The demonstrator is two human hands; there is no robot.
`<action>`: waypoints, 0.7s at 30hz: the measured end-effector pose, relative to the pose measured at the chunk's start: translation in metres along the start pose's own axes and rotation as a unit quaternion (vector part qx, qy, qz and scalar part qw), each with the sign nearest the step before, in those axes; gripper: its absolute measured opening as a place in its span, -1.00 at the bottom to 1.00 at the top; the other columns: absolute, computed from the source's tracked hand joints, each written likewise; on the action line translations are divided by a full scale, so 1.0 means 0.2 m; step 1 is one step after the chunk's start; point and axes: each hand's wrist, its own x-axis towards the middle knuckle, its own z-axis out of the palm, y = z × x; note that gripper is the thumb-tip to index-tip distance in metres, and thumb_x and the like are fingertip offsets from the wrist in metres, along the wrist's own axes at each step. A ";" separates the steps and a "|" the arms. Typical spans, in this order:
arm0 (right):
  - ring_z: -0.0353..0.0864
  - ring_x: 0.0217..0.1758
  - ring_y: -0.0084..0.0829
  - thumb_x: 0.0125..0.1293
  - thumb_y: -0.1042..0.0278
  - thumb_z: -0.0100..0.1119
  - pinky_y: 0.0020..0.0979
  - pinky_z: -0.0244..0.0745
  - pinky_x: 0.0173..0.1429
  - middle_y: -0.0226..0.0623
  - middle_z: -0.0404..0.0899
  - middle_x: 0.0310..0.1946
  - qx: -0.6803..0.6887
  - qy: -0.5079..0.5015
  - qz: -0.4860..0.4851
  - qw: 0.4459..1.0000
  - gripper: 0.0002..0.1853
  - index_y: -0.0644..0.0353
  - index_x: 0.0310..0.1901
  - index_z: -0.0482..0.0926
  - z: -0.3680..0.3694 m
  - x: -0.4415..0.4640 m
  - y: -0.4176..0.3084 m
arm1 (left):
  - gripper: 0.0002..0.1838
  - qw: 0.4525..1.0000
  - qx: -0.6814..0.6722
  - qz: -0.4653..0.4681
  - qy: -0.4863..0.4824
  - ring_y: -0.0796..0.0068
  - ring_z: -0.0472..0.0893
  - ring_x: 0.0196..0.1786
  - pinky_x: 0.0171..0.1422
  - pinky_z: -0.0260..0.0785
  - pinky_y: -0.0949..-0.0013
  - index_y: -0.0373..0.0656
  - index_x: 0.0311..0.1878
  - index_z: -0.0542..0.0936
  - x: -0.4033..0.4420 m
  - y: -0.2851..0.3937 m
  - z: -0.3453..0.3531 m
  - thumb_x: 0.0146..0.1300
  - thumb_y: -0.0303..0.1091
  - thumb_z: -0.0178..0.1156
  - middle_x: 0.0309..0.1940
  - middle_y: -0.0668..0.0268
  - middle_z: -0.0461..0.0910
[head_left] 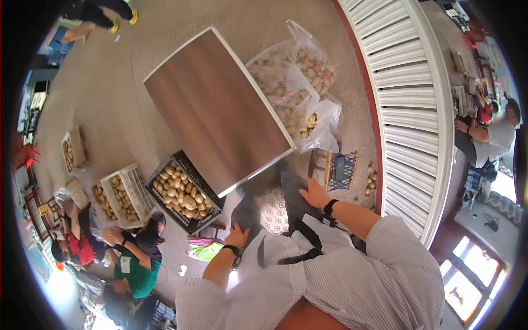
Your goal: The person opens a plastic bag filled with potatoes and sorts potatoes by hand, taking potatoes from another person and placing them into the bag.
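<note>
My left hand [237, 237] lies on my left thigh near the knee, holding nothing, with its fingers laid over the grey trousers. On the other knee rests my right hand [315, 194], its fingers stretched out and empty. Each wrist wears a dark band. Right in front of my knees stands a brown tabletop [214, 104] with a pale rim and nothing on it. Left of it, a black crate [212, 223] holds many potatoes [181, 190]. Beyond the table's right edge sit clear plastic bags [330, 118] filled with more potatoes.
A small folding stool [342, 170] stands near my right knee, beside a white radiator [410, 115]. White crates [140, 190] of potatoes are on the floor at left. Several people sit nearby, one in a green shirt [137, 275]. Green and pink fabric [206, 250] lies by my left leg.
</note>
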 end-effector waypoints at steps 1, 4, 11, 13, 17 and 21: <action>0.38 0.25 0.19 0.34 0.03 0.14 -0.05 0.33 0.33 0.20 0.34 0.21 0.007 0.008 -0.003 1.000 -0.34 0.40 0.27 0.27 -0.05 -0.04 0.03 | -0.11 1.000 0.008 0.001 0.008 -0.25 0.52 0.19 0.27 0.38 -0.05 -0.17 0.52 0.01 -0.05 0.02 -0.04 0.35 0.27 -0.06 0.33 -0.29 0.25; 0.45 0.21 0.14 0.36 -0.06 0.08 0.01 0.39 0.24 0.17 0.41 0.17 -0.012 0.033 0.026 0.999 -0.38 0.30 0.24 0.33 -0.16 -0.13 0.19 | -0.04 0.997 -0.078 0.023 -0.010 -0.38 0.41 0.26 0.34 0.31 -0.05 -0.35 0.46 0.07 -0.19 0.05 -0.11 0.30 0.30 0.02 0.19 -0.44 0.36; 0.58 0.01 0.16 0.33 0.02 0.09 -0.01 0.48 0.12 0.19 0.61 -0.15 -0.034 0.018 -0.012 0.999 -0.54 0.37 -0.09 0.55 -0.36 -0.13 0.49 | -0.16 0.985 -0.075 0.133 0.083 -0.36 0.51 0.14 0.29 0.37 -0.02 -0.31 0.49 -0.04 -0.34 0.23 -0.33 0.37 0.02 0.04 0.06 -0.49 0.44; 0.62 -0.13 0.16 0.33 0.06 0.06 0.00 0.52 0.03 0.18 0.63 -0.33 -0.083 0.009 -0.068 0.994 -0.58 0.36 -0.24 0.60 -0.37 -0.12 0.54 | -0.25 0.981 -0.056 0.175 0.067 -0.32 0.52 0.15 0.28 0.37 -0.03 -0.29 0.47 -0.01 -0.28 0.25 -0.33 0.38 -0.07 0.00 0.07 -0.46 0.45; 0.63 -0.19 0.16 0.33 0.07 0.04 0.02 0.52 -0.02 0.16 0.62 -0.40 -0.066 0.055 -0.055 0.995 -0.61 0.30 -0.30 0.62 -0.34 -0.14 0.58 | -0.40 0.959 -0.042 0.279 0.026 -0.24 0.52 0.19 0.27 0.36 -0.04 -0.23 0.40 0.12 -0.13 0.29 -0.37 0.39 -0.17 -0.03 0.13 -0.33 0.48; 0.61 -0.19 0.17 0.29 0.10 0.05 0.03 0.50 -0.06 0.15 0.62 -0.36 -0.072 0.043 -0.070 0.994 -0.62 0.30 -0.40 0.61 -0.27 -0.24 0.56 | -0.22 0.974 -0.083 0.166 -0.130 -0.20 0.46 0.27 0.34 0.30 0.02 -0.24 0.40 0.23 -0.22 0.48 -0.59 0.31 0.15 0.04 0.20 -0.27 0.45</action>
